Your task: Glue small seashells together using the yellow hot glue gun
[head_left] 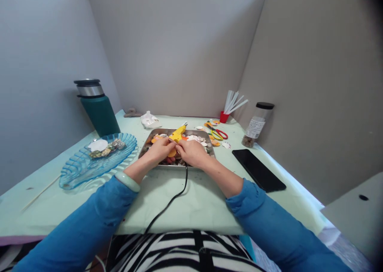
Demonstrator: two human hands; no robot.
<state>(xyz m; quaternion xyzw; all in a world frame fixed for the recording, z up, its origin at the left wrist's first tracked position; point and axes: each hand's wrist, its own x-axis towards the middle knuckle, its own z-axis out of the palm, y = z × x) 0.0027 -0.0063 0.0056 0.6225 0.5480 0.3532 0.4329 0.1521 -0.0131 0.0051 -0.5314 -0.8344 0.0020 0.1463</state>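
Observation:
Both my hands rest over a metal tray [209,144] full of small shells. My left hand [160,149] has its fingers curled around an orange shell piece [171,153] at the tray's middle. My right hand [193,152] is closed too, its fingertips meeting the left hand's at that shell. A yellow glue gun [177,134] lies on the tray just beyond my fingers, its black cord [170,202] running back toward me over the table edge.
A blue glass dish [77,170] with shells sits left, a green flask [97,108] behind it. Scissors [218,133], a red cup [224,116] of white sticks, a jar [255,124] and a black phone [259,170] lie right. A thin stick [40,192] lies far left.

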